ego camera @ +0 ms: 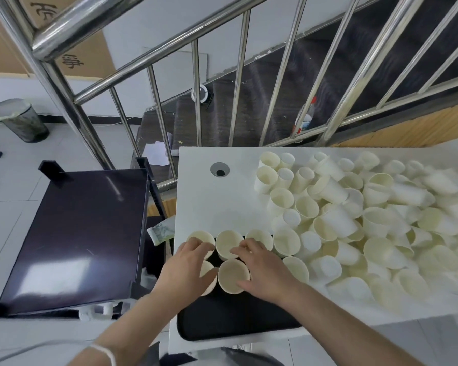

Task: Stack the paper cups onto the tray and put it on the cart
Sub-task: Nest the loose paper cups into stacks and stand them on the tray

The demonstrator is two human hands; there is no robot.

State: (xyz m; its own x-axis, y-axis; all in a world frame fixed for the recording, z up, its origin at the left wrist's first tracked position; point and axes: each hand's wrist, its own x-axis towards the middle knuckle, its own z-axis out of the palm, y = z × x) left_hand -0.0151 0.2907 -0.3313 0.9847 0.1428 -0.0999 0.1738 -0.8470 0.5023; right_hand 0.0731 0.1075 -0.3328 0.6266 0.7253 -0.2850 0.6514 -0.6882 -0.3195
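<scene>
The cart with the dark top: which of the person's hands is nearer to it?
Left. The left hand rests on cups at the black tray's left end, beside the cart; the right hand lies further right, toward the loose cup pile.

The light over my work is bright, even and cool, and broad pale glare lies on the glossy dark cart top (74,233) at nine o'clock, with thin streaks shining along the steel railing (148,72) toward twelve. My hands cast only soft, faint shadows on the black tray (238,320), while the white table (222,196) is close to washed out. The wide lens bows the railing bars outward, and the paper cups (381,220) smear into blur toward three o'clock.
</scene>
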